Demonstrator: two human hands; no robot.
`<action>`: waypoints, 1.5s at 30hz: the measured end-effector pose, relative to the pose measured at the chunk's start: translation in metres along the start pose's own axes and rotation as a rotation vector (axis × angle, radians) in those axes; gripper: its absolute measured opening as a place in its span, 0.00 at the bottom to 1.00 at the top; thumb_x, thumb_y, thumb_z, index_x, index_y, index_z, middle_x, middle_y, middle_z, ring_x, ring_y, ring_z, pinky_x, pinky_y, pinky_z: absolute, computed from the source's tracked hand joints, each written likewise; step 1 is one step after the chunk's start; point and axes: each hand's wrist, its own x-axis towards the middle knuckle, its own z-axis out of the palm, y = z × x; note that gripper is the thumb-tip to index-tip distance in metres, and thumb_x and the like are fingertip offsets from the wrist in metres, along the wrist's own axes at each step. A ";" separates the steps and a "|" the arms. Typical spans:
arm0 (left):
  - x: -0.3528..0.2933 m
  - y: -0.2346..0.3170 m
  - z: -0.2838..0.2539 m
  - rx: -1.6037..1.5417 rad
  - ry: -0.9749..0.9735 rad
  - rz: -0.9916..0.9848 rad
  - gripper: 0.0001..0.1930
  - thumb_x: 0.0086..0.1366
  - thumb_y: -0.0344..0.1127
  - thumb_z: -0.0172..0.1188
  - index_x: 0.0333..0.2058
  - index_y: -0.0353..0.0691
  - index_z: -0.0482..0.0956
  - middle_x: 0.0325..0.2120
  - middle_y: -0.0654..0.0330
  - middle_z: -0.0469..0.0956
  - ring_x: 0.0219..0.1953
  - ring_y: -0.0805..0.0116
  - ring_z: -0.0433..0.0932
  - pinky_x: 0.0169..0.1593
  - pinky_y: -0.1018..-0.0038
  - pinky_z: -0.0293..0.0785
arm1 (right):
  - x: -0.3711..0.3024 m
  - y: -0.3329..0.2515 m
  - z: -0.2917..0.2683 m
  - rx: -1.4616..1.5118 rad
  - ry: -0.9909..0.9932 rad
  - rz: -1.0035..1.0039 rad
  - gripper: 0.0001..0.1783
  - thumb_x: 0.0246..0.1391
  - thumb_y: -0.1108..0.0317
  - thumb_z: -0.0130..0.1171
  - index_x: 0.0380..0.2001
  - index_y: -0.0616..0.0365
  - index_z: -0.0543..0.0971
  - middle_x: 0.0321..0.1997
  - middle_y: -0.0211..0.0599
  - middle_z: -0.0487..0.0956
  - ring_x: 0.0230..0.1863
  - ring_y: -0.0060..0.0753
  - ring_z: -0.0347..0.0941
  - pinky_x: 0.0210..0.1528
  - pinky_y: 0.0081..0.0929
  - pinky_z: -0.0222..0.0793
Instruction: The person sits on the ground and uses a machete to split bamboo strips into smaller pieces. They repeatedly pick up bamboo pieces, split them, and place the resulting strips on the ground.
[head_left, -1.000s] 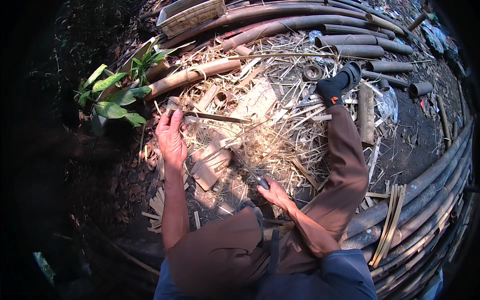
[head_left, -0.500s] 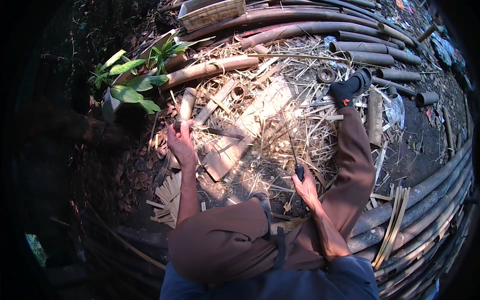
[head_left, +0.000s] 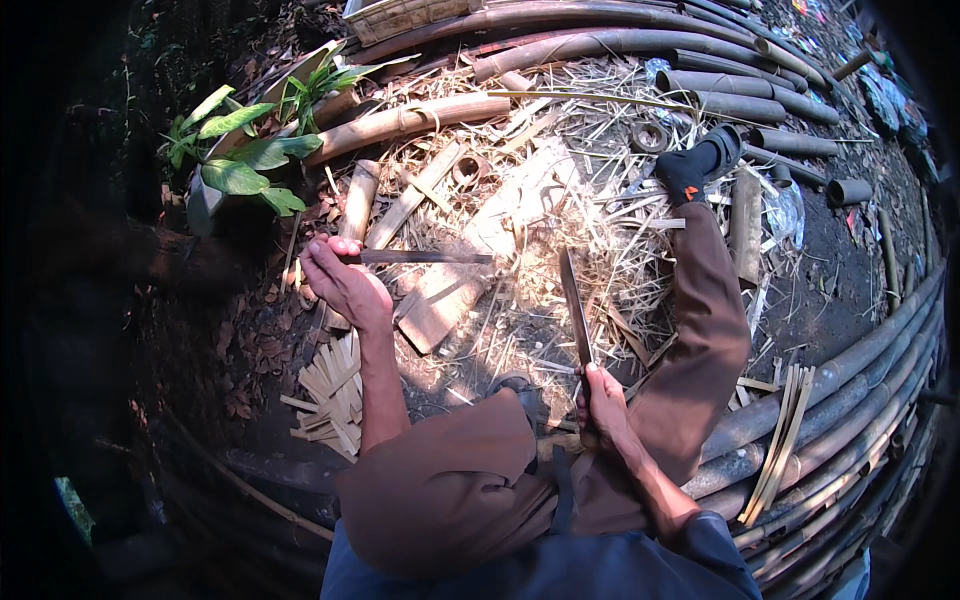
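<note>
My left hand (head_left: 350, 288) is closed on one end of a dark, narrow, flat strip (head_left: 425, 257). The strip points right, nearly level, above a wide split-bamboo board (head_left: 440, 305); I cannot tell its material. In my right hand (head_left: 606, 405) is a long-bladed knife (head_left: 576, 305), gripped by its handle with the blade pointing up and away. The knife's tip and the strip's free end are apart. Pale shavings (head_left: 560, 265) lie beneath both. Below my left wrist sits a fanned pile of cut bamboo slats (head_left: 335, 395).
Bamboo poles (head_left: 610, 42) lie across the far side, and more poles (head_left: 830, 425) curve along the right. A leafy plant (head_left: 235, 150) grows at the left. A pale crate (head_left: 405, 18) stands at the top. Several thin slats (head_left: 780, 445) lean on the right-hand poles.
The strip in my left hand has swung up from a downward slant to nearly level, and that hand has shifted left. My right hand has moved slightly down, and the knife's broad blade now shows.
</note>
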 end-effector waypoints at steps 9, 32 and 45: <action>-0.020 0.000 0.007 0.043 -0.035 0.042 0.16 0.74 0.43 0.45 0.28 0.42 0.62 0.23 0.67 0.61 0.26 0.77 0.60 0.33 0.78 0.60 | 0.016 -0.056 0.110 -0.682 -0.262 -0.373 0.26 0.63 0.48 0.50 0.48 0.62 0.73 0.25 0.53 0.77 0.30 0.45 0.77 0.34 0.40 0.68; -0.035 -0.003 0.010 0.032 -0.009 0.061 0.14 0.73 0.43 0.47 0.29 0.43 0.61 0.24 0.66 0.62 0.29 0.75 0.60 0.37 0.75 0.59 | 0.046 -0.045 0.136 -0.601 -0.248 -0.489 0.23 0.62 0.46 0.49 0.41 0.58 0.74 0.22 0.54 0.75 0.29 0.60 0.76 0.32 0.46 0.67; -0.027 -0.031 0.010 0.222 0.073 0.083 0.18 0.70 0.50 0.52 0.35 0.39 0.67 0.30 0.63 0.66 0.35 0.71 0.65 0.45 0.71 0.62 | 0.128 0.026 0.069 -0.771 -0.029 -0.374 0.32 0.60 0.39 0.45 0.42 0.62 0.74 0.33 0.61 0.79 0.40 0.67 0.74 0.43 0.51 0.68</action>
